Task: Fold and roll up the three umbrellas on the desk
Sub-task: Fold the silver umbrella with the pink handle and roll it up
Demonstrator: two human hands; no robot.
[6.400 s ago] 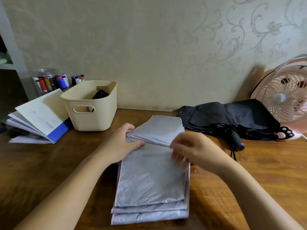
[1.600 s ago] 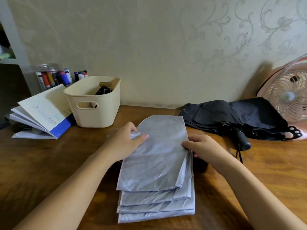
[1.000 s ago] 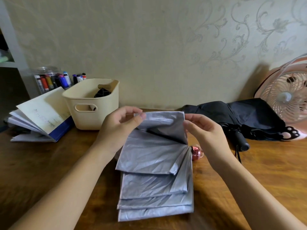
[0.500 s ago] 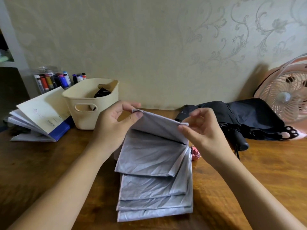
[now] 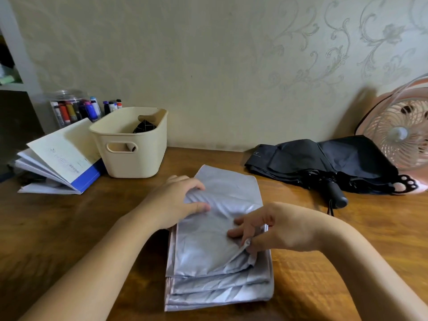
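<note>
Newly changed: top panel of silver umbrella (image 5: 220,246), lifted a moment ago, lowered flat onto lower panels.
Left hand (image 5: 176,205): grips panel's left edge.
Right hand (image 5: 273,228): pinches right edge.
Location: worktop (image 5: 69,228) centre.
Meaning: pleating probably near done; rolling pending.

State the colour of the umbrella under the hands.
The umbrella is silver-grey; head view.
</note>
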